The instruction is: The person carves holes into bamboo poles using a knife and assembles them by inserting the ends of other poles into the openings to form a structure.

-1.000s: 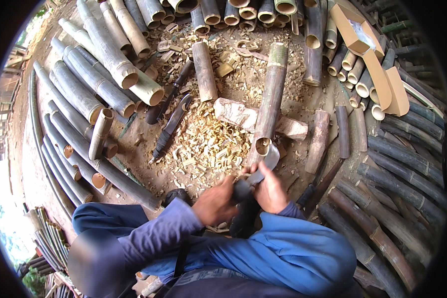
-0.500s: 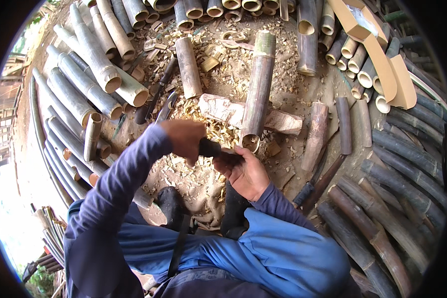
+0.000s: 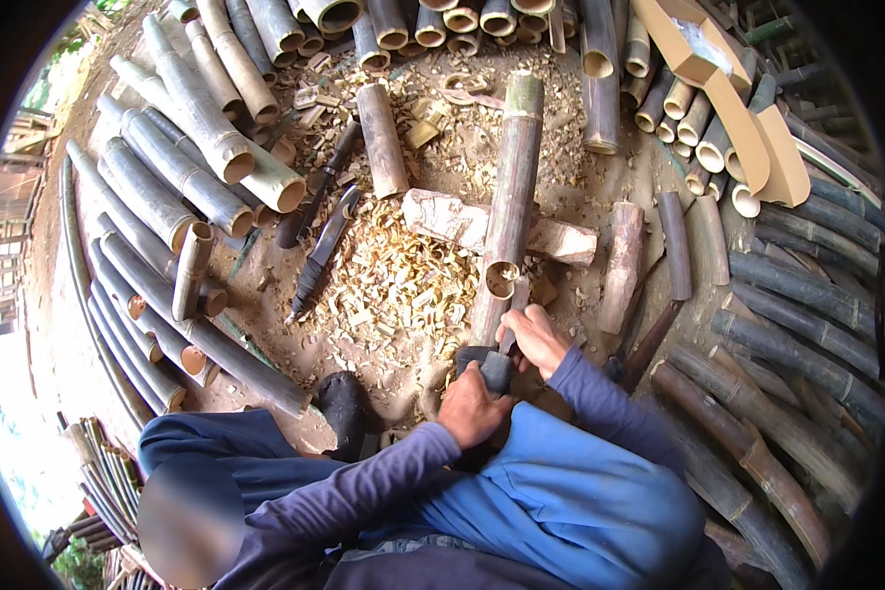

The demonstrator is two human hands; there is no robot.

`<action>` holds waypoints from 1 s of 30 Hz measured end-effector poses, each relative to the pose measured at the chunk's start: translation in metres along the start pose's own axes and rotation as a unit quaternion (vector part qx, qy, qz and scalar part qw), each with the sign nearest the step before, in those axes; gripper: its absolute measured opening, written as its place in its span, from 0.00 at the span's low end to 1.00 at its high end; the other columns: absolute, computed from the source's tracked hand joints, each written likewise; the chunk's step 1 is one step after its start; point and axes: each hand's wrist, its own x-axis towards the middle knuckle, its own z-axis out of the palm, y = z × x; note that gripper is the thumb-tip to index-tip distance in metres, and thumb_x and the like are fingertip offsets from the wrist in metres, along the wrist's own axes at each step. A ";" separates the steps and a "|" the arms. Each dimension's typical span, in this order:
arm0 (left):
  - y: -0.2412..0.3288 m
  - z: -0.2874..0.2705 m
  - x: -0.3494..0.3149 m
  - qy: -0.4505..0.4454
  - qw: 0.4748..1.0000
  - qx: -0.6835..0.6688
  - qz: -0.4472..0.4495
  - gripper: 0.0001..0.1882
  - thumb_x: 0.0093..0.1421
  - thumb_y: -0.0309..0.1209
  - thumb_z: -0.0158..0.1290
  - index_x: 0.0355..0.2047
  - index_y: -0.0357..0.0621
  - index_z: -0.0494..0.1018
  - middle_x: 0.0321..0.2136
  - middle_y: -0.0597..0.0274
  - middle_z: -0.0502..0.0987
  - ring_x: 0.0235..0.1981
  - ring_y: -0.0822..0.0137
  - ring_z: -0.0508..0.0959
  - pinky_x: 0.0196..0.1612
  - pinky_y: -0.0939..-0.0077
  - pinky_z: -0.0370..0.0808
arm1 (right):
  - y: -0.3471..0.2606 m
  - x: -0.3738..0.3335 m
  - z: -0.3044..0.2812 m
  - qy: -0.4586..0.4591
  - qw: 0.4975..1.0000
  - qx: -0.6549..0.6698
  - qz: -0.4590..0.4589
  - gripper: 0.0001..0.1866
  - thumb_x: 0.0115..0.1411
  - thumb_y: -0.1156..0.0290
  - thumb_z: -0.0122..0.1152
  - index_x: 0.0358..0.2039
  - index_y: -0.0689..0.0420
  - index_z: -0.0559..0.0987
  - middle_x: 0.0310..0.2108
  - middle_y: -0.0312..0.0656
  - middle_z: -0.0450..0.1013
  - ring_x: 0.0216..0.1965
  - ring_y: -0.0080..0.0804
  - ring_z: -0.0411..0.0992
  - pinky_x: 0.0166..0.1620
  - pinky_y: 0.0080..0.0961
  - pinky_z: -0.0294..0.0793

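My left hand (image 3: 470, 405) is closed around the dark handle of a knife (image 3: 499, 372), just in front of my bent knee. My right hand (image 3: 535, 339) pinches the same tool farther up, along its grey blade, which points away from me. Past the blade tip lies a thick bamboo tube (image 3: 514, 187), its open end toward me. It rests across a pale, hacked log (image 3: 447, 218). My fingers hide part of the blade.
Wood chips (image 3: 393, 285) cover the ground. Two long blades, one a machete with a wrapped handle (image 3: 310, 280), lie left of them. Bamboo tubes (image 3: 192, 182) are stacked left, behind and right. An open cardboard box (image 3: 747, 108) sits at the back right.
Both hands have moved right and toward me with the knife, from over the chips to beside my knee. The wrapped-handle machete now shows fully. The view has shifted slightly.
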 end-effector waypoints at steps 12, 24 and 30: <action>0.040 -0.163 0.033 0.108 0.910 0.397 0.047 0.13 0.43 0.38 0.64 0.26 0.42 0.82 0.18 0.54 0.79 0.23 0.56 0.83 0.30 0.59 0.81 | -0.013 0.018 0.061 -0.130 0.855 0.495 -0.078 0.16 0.74 0.59 0.50 0.44 0.59 0.80 0.38 0.44 0.80 0.40 0.35 0.80 0.43 0.41 0.85; 0.086 -0.139 0.011 -0.104 0.835 0.495 0.214 0.12 0.54 0.35 0.63 0.31 0.39 0.77 0.23 0.54 0.77 0.24 0.57 0.81 0.28 0.57 0.78 | 0.000 -0.013 0.068 -0.228 0.756 0.611 -0.056 0.18 0.74 0.54 0.49 0.47 0.53 0.79 0.43 0.41 0.80 0.44 0.30 0.78 0.50 0.33 0.75; 0.095 -0.051 0.033 -0.143 0.760 0.345 0.532 0.36 0.46 0.37 0.71 0.56 0.45 0.72 0.49 0.50 0.76 0.42 0.54 0.82 0.39 0.60 0.83 | 0.049 -0.018 0.000 0.065 0.984 0.036 -0.165 0.14 0.68 0.63 0.57 0.50 0.56 0.77 0.45 0.41 0.77 0.47 0.30 0.75 0.54 0.32 0.75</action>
